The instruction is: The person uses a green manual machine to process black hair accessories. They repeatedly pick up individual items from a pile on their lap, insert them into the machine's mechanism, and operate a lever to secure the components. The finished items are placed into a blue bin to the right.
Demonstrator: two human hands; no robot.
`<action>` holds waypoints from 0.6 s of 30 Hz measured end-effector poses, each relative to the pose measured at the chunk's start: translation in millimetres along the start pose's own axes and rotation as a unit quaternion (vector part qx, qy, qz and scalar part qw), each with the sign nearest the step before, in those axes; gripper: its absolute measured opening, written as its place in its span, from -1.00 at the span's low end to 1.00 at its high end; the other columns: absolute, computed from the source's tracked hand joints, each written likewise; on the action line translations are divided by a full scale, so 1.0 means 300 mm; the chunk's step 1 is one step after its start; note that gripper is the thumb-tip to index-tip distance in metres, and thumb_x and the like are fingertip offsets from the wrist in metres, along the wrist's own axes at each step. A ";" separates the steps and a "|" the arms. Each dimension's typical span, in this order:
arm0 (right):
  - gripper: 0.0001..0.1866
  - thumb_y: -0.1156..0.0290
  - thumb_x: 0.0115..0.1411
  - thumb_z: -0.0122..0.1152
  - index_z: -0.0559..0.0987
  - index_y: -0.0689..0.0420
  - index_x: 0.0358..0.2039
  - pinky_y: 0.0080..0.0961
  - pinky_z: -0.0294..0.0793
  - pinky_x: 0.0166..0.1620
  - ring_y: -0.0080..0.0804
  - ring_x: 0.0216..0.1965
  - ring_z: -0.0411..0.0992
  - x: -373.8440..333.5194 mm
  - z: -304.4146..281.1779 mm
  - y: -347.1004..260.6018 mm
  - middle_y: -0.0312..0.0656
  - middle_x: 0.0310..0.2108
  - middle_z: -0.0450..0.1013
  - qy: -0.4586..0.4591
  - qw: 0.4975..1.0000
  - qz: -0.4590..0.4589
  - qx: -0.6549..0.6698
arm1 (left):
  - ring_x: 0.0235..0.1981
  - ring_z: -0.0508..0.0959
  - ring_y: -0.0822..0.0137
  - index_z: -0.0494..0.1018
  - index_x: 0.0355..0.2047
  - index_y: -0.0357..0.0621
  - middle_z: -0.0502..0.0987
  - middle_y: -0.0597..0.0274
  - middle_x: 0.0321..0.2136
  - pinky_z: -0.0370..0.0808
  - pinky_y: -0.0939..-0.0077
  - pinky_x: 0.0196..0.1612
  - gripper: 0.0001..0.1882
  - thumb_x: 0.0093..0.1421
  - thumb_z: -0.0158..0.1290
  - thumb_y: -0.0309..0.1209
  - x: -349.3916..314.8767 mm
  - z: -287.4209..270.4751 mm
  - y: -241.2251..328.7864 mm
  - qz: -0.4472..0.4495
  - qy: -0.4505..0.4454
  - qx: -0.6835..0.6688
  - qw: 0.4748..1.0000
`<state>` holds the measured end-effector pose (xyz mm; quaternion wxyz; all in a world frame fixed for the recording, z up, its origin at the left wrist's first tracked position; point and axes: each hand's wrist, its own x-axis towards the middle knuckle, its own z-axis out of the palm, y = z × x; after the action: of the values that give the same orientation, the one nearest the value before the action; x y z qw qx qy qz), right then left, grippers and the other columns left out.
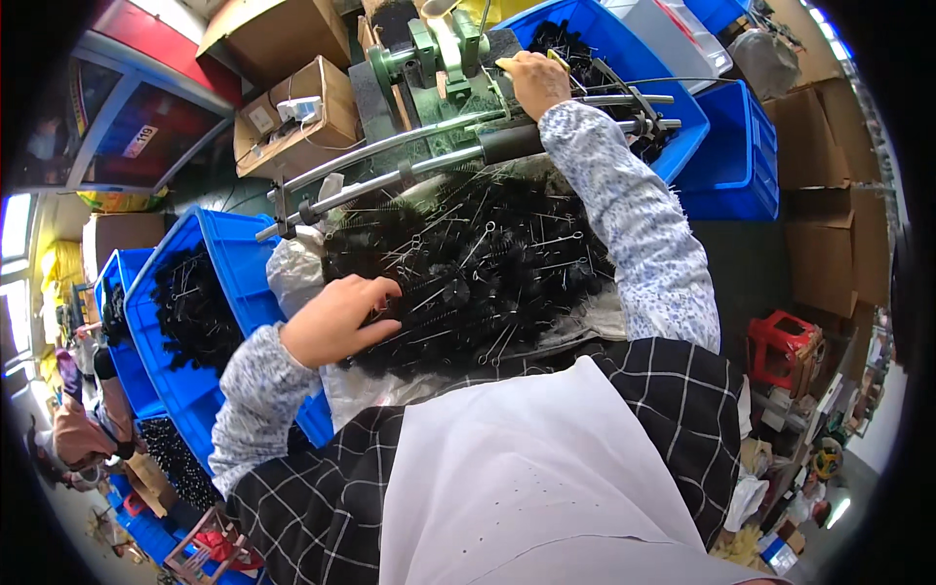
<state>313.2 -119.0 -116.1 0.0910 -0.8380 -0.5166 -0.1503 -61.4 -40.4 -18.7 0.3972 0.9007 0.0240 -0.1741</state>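
A big heap of small black bristle brushes with twisted wire stems and looped ends lies in front of me. My left hand is at the heap's left edge, thumb and fingers apart, fingertips by the bristles. I see nothing held in it. At the far side, my right hand is closed beside a green machine, fingers curled, with bits of yellow at the fingertips. What it grips, if anything, is too small to make out. Two metal rails run across between the machine and the heap.
Blue bins of black brushes stand at the left and far right. Another blue bin is beside cardboard boxes. An open carton sits left of the machine. A red stool is at right; another person is at far left.
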 end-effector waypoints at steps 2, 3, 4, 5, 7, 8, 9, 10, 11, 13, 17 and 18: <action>-0.75 0.41 0.10 -0.04 0.56 -0.02 -0.23 -0.37 0.40 -0.17 -0.28 -0.25 0.44 0.015 0.026 -0.006 -0.23 -0.32 0.47 -0.010 1.000 -0.008 -0.017 | -0.26 0.44 0.17 0.34 -0.17 -0.13 0.46 0.15 -0.41 0.30 0.33 -0.12 -0.63 0.02 0.09 -0.31 -0.015 0.011 0.019 -0.035 -0.001 0.008 0.999; -0.76 0.41 0.11 -0.04 0.56 -0.04 -0.25 -0.36 0.40 -0.17 -0.30 -0.23 0.43 0.018 0.034 -0.006 -0.23 -0.33 0.47 -0.007 1.000 -0.009 -0.012 | -0.25 0.43 0.18 0.34 -0.16 -0.12 0.46 0.15 -0.40 0.28 0.31 -0.10 -0.63 0.01 0.09 -0.31 -0.018 0.015 0.017 -0.023 0.011 0.011 1.000; -0.76 0.42 0.11 -0.04 0.56 -0.06 -0.26 -0.36 0.40 -0.17 -0.32 -0.22 0.43 0.021 0.040 -0.008 -0.22 -0.33 0.46 -0.003 1.000 -0.013 -0.006 | -0.23 0.43 0.18 0.34 -0.15 -0.11 0.46 0.16 -0.39 0.25 0.30 -0.08 -0.62 0.01 0.09 -0.30 -0.023 0.024 0.017 -0.012 0.026 0.014 0.999; -0.77 0.42 0.12 -0.05 0.56 -0.08 -0.27 -0.35 0.39 -0.17 -0.33 -0.21 0.43 0.023 0.048 -0.007 -0.22 -0.34 0.46 0.001 1.000 -0.015 -0.001 | -0.22 0.42 0.19 0.34 -0.14 -0.10 0.46 0.17 -0.39 0.22 0.29 -0.06 -0.61 0.01 0.09 -0.30 -0.026 0.032 0.018 -0.001 0.039 0.018 0.999; -0.75 0.43 0.11 -0.04 0.57 -0.10 -0.24 -0.35 0.35 -0.12 -0.33 -0.17 0.41 0.023 0.073 0.003 -0.25 -0.33 0.46 0.000 0.999 -0.025 0.027 | -0.22 0.42 0.20 0.34 -0.13 -0.08 0.45 0.18 -0.38 0.21 0.28 -0.05 -0.60 0.00 0.09 -0.30 -0.025 0.062 0.022 0.026 0.063 0.052 0.996; -0.74 0.43 0.11 -0.05 0.57 -0.11 -0.24 -0.34 0.34 -0.10 -0.34 -0.17 0.40 0.022 0.079 0.006 -0.26 -0.32 0.46 0.000 0.999 -0.030 0.033 | -0.21 0.42 0.20 0.34 -0.12 -0.06 0.45 0.18 -0.38 0.20 0.28 -0.05 -0.60 0.00 0.09 -0.31 -0.023 0.071 0.024 0.040 0.075 0.069 0.994; -0.74 0.43 0.11 -0.05 0.57 -0.11 -0.23 -0.34 0.32 -0.09 -0.34 -0.16 0.40 0.020 0.082 0.011 -0.27 -0.32 0.46 0.000 0.999 -0.036 0.039 | -0.21 0.42 0.20 0.34 -0.12 -0.06 0.45 0.18 -0.37 0.20 0.29 -0.05 -0.60 0.00 0.09 -0.31 -0.021 0.062 0.032 0.030 0.057 0.070 0.995; -0.73 0.43 0.11 -0.05 0.57 -0.12 -0.23 -0.34 0.31 -0.08 -0.35 -0.16 0.39 0.021 0.063 -0.002 -0.28 -0.31 0.46 -0.002 0.999 -0.024 0.030 | -0.21 0.42 0.20 0.34 -0.13 -0.05 0.45 0.18 -0.36 0.20 0.30 -0.06 -0.60 -0.01 0.09 -0.31 -0.024 0.041 0.049 0.016 0.039 0.073 0.996; -0.73 0.43 0.11 -0.05 0.57 -0.13 -0.23 -0.33 0.30 -0.07 -0.35 -0.16 0.39 0.020 0.033 -0.019 -0.29 -0.31 0.46 -0.005 1.000 -0.013 0.020 | -0.20 0.42 0.20 0.34 -0.13 -0.04 0.45 0.17 -0.36 0.21 0.31 -0.06 -0.60 -0.01 0.09 -0.32 -0.026 0.029 0.059 0.003 0.021 0.076 0.997; -0.73 0.44 0.11 -0.05 0.57 -0.14 -0.24 -0.33 0.28 -0.06 -0.36 -0.16 0.38 0.019 0.017 -0.024 -0.30 -0.29 0.46 -0.009 1.000 0.001 0.011 | -0.22 0.43 0.21 0.32 -0.12 -0.03 0.45 0.17 -0.34 0.21 0.32 -0.07 -0.59 -0.02 0.09 -0.33 -0.030 0.023 0.059 -0.003 0.010 0.075 0.997; -0.72 0.44 0.11 -0.04 0.57 -0.16 -0.24 -0.33 0.28 -0.08 -0.37 -0.16 0.38 0.015 0.039 -0.007 -0.30 -0.30 0.46 -0.005 1.000 0.010 0.003 | -0.28 0.46 0.18 0.28 -0.10 -0.05 0.45 0.15 -0.33 0.29 0.32 -0.13 -0.55 -0.05 0.08 -0.37 -0.029 0.033 0.056 -0.027 0.003 -0.002 1.000; -0.72 0.45 0.11 -0.04 0.57 -0.16 -0.24 -0.33 0.28 -0.08 -0.36 -0.16 0.38 0.016 0.042 -0.005 -0.30 -0.30 0.46 -0.002 1.000 0.012 -0.001 | -0.30 0.47 0.18 0.27 -0.10 -0.06 0.44 0.14 -0.33 0.32 0.33 -0.16 -0.54 -0.05 0.08 -0.39 -0.030 0.031 0.062 -0.036 0.016 -0.022 0.999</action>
<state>315.9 -110.5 -126.1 0.0907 -0.8447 -0.5062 -0.1482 -69.2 -58.9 -8.4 0.4102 0.8929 0.0670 -0.1729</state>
